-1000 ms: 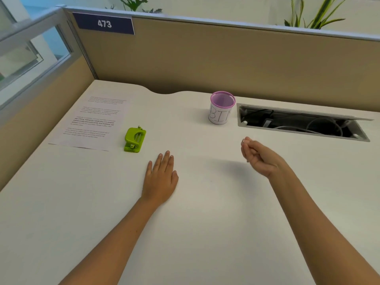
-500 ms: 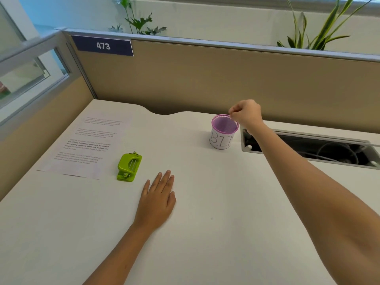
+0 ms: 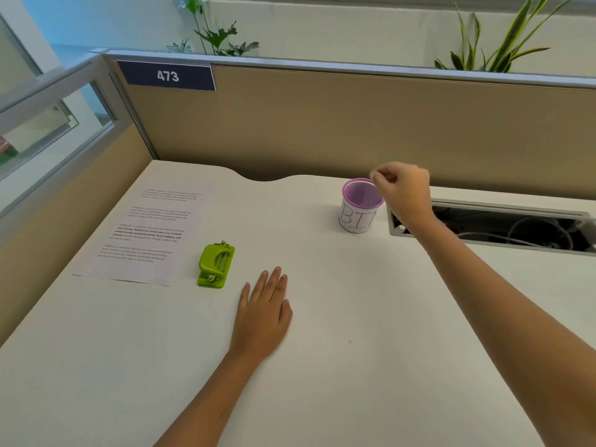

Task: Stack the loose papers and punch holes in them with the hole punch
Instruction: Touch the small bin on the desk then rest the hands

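Note:
Printed papers (image 3: 145, 230) lie flat on the white desk at the far left. A green hole punch (image 3: 215, 265) sits just right of their near corner. My left hand (image 3: 264, 314) rests palm down on the desk, fingers spread, a little right of the punch and apart from it. My right hand (image 3: 401, 191) hovers over the far rim of a purple mesh cup (image 3: 359, 206) labelled "BIN", with thumb and fingertips pinched together. Whether something tiny is between those fingertips is not visible.
An open cable tray (image 3: 503, 230) with wires is cut into the desk right of the cup. Beige partition walls (image 3: 322, 130) close off the back and left. Plants stand behind the partition.
My right hand rose from mid-desk to the purple cup and now sits slightly further over its rim. The left hand stayed flat. The view tilted up a little.

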